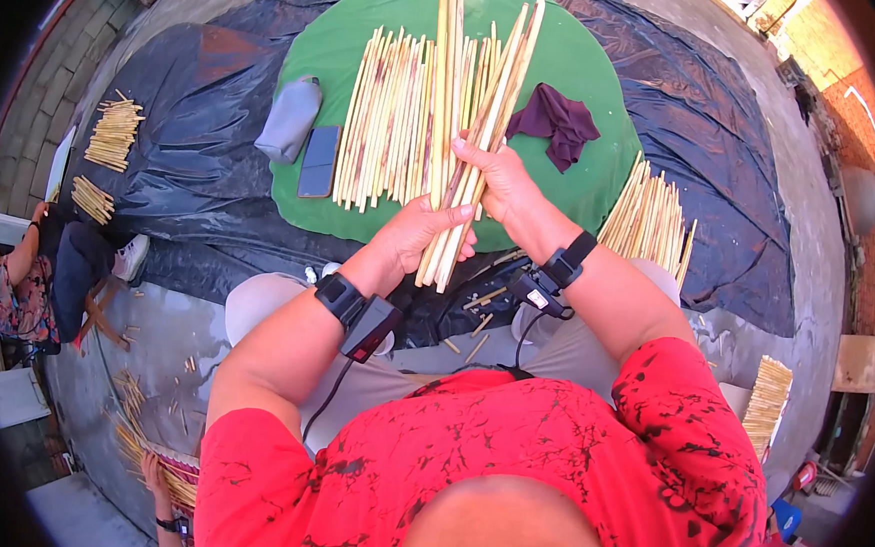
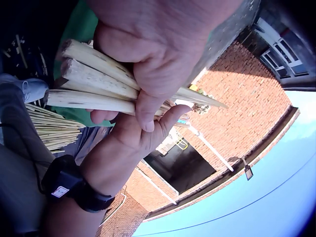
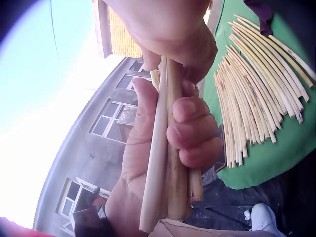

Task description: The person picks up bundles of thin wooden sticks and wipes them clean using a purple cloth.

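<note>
Both of my hands hold one bundle of pale yellow plant stalks (image 1: 442,258) over the near edge of a round table with a green cloth (image 1: 320,61). My left hand (image 1: 412,234) grips it near the lower ends, fingers curled round it in the right wrist view. Just above, my right hand (image 1: 508,185) grips the same bundle, its thumb lying across the stalks. The upper ends fan apart into two groups that point away from me. In the left wrist view, the cut ends of the stalks (image 2: 94,79) stick out below the left hand.
On the cloth lie a row of stalks (image 1: 382,120), a phone (image 1: 319,162), a grey pouch (image 1: 290,119) and a dark purple cloth (image 1: 555,126). More stalks (image 1: 651,221) lean at the table's right. Black sheeting (image 1: 198,88) covers the ground. Another person (image 1: 21,283) sits at left.
</note>
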A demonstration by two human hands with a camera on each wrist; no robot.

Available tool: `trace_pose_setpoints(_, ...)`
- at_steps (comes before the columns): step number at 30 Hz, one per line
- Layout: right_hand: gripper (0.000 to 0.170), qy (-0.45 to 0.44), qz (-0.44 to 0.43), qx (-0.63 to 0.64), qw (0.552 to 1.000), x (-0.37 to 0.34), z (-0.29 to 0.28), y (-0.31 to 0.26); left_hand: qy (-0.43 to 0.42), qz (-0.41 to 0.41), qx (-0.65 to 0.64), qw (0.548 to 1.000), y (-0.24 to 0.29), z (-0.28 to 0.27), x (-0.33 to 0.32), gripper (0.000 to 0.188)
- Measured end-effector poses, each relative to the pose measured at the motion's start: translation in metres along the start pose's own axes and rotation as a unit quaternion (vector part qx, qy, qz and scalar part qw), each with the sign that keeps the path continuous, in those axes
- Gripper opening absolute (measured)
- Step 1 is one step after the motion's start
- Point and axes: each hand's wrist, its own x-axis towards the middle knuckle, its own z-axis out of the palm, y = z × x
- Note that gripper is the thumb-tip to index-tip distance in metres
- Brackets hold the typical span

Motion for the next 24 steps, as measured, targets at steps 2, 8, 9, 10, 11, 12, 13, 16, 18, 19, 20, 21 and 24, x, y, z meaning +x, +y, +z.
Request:
trace_pose_setpoints(2, 0.035, 0.016, -0.023, -0.031, 0.999, 0.000, 0.001, 0.006, 0.016, 0.015, 0.003, 1.000, -0.002, 0.000, 0.003, 0.024)
trace_pose_setpoints(8, 0.040, 0.059, 0.026, -0.075, 0.995, -0.012, 0.004, 0.016, 0.064, -0.004, 0.010, 0.998, -0.015, 0.008, 0.004, 0.018)
trace_pose_setpoints(9, 0.040, 0.060, 0.026, -0.075, 0.995, -0.014, 0.004, 0.020, 0.064, -0.005, 0.010, 0.998, -0.017, 0.008, 0.005, 0.018)
trace_pose_setpoints(10, 0.045, 0.065, 0.008, -0.120, 0.991, -0.014, 0.004, 0.024, 0.077, -0.004, 0.025, 0.997, -0.018, 0.007, 0.006, 0.018)
trace_pose_setpoints(11, 0.049, 0.069, -0.010, -0.165, 0.984, -0.015, 0.004, 0.027, 0.090, -0.003, 0.040, 0.995, -0.019, 0.005, 0.007, 0.018)
trace_pose_setpoints(12, 0.057, 0.071, -0.002, -0.205, 0.976, -0.016, 0.004, 0.027, 0.089, -0.004, 0.041, 0.995, -0.018, 0.006, 0.006, 0.018)
trace_pose_setpoints(13, 0.057, 0.072, -0.002, -0.205, 0.976, -0.016, 0.003, 0.028, 0.090, -0.005, 0.061, 0.994, -0.018, 0.006, 0.005, 0.018)
trace_pose_setpoints(16, 0.045, 0.079, -0.016, -0.225, 0.971, -0.010, -0.004, 0.030, 0.084, -0.006, 0.092, 0.992, -0.017, 0.006, 0.004, 0.020)
trace_pose_setpoints(18, 0.026, 0.050, 0.057, -0.190, 0.979, -0.006, -0.009, 0.024, 0.068, 0.009, 0.105, 0.992, -0.016, 0.008, 0.005, 0.025)
trace_pose_setpoints(19, 0.026, 0.052, 0.057, -0.191, 0.979, -0.007, -0.009, 0.024, 0.066, 0.008, 0.105, 0.992, -0.017, 0.009, 0.006, 0.025)
trace_pose_setpoints(20, 0.019, 0.077, 0.048, -0.166, 0.982, -0.008, -0.008, 0.026, 0.052, 0.018, 0.098, 0.994, -0.018, 0.009, 0.007, 0.027)
trace_pose_setpoints(21, 0.012, 0.102, 0.040, -0.143, 0.984, -0.009, -0.006, 0.027, 0.038, 0.027, 0.091, 0.995, -0.018, 0.009, 0.008, 0.028)
trace_pose_setpoints(24, 0.014, 0.134, 0.060, -0.095, 0.985, -0.008, -0.009, 0.029, 0.015, 0.009, 0.068, 0.998, -0.021, 0.009, 0.006, 0.034)
